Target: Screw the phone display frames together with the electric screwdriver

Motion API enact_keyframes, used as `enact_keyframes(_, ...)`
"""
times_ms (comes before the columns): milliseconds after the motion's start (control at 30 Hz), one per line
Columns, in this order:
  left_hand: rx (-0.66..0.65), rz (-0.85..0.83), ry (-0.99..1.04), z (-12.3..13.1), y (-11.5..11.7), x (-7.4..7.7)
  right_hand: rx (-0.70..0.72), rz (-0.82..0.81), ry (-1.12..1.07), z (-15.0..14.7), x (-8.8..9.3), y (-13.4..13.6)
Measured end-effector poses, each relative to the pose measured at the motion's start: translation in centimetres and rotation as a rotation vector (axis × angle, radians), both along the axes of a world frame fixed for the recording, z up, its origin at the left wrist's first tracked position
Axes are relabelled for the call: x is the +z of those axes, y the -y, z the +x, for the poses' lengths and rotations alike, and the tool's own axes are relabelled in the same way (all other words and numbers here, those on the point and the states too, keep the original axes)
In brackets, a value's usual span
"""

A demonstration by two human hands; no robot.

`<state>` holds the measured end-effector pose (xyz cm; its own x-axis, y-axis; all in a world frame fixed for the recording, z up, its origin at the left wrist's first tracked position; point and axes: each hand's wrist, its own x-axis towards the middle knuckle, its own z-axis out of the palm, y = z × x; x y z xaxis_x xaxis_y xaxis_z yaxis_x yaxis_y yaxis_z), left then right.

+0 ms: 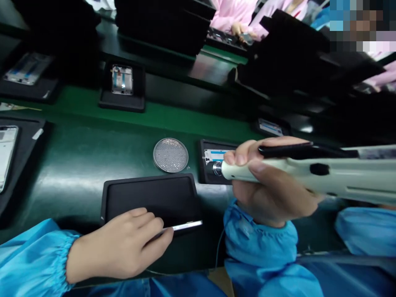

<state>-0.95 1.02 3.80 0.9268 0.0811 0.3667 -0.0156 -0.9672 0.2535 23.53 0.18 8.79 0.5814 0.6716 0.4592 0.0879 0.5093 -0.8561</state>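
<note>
My left hand (123, 243) is closed on a thin phone body (187, 225), seen nearly edge-on with its silvery side showing. It is tilted over the near edge of a black tray (151, 192). My right hand (269, 189) wraps around a pale green electric screwdriver (340, 177) with a black lever along its top. The dark tip points left, in front of another tray with an opened phone (214, 155). Between the trays, a little farther back, sits a round dimpled metal dish (170, 155) with small bits, apparently screws, at its far side.
Farther back, a green strip (173, 111) carries black trays with opened phones (122, 79). A large tray (24, 165) with a phone part stands at the left. Dark bulky shapes (161, 29) rise behind. People in pink sleeves (232, 14) work opposite; a blue sleeve (365, 231) is at my right.
</note>
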Motion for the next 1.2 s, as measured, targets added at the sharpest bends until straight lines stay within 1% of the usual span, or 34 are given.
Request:
enact_keyframes(100, -0.023, 0.012, -0.008, 0.1, -0.1, 0.0, -0.01, 0.012, -0.043, -0.1, 0.3, 0.1)
enact_keyframes(233, -0.041, 0.027, -0.031, 0.0, 0.0, 0.1, -0.009, 0.044, -0.025, 0.1, 0.3, 0.3)
enact_keyframes(367, -0.052, 0.027, -0.08, -0.1, 0.1, 0.3, 0.015, 0.031, -0.009, 0.3, 0.3, 0.5)
enact_keyframes(500, -0.068, 0.067, -0.122, 0.0, 0.4, 0.7, 0.031, 0.021, -0.042, 0.4, 0.4, 0.5)
enact_keyframes(633, -0.084, 0.11, -0.235, 0.4, 0.6, 1.2, 0.057, 0.035, -0.052, 0.5, 0.4, 0.6)
enact_keyframes(767, -0.1, 0.104, -0.313, 0.7, 0.6, 1.2, 0.047, 0.025, -0.05, 0.5, 0.3, 0.7)
enact_keyframes(900, -0.111, 0.097, -0.313, 0.8, 0.5, 1.1, 0.064, 0.032, -0.056, 0.7, 0.4, 0.8)
enact_keyframes(1067, -0.094, 0.128, -0.298, 0.6, 0.5, 1.0, 0.044, 0.007, -0.038, 0.8, 0.3, 0.8)
enact_keyframes(1200, -0.101, 0.139, -0.307, 0.5, 0.6, 1.0, 0.044, 0.026, -0.041, 0.9, 0.2, 0.7)
